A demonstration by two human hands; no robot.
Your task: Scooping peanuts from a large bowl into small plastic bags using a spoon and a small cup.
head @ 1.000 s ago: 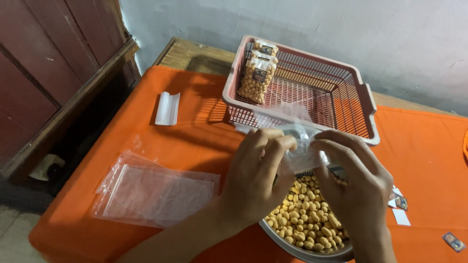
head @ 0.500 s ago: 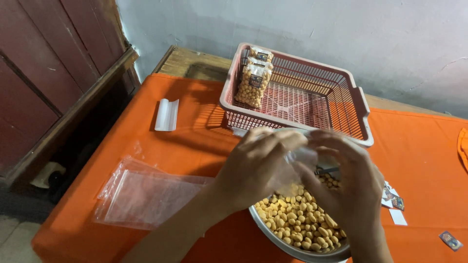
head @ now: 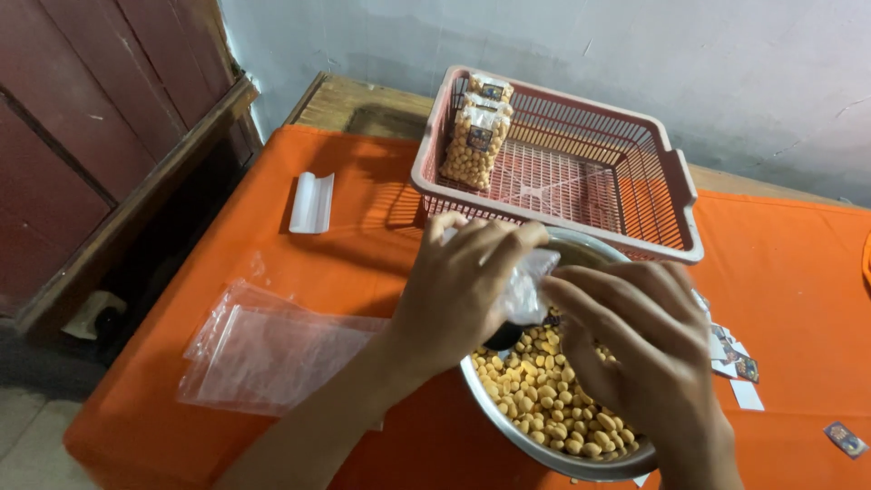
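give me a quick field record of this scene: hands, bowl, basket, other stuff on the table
left hand: grips a small clear bag over the bowl
right hand: also at the bag, above the bowl
bowl: metal, holds round yellow snacks
basket: pink plastic, behind the bowl, with filled packets in its left corner
clear bags: flat pile, left of bowl
white strip: left of basket
labels: small cards, right of bowl
table cover: orange
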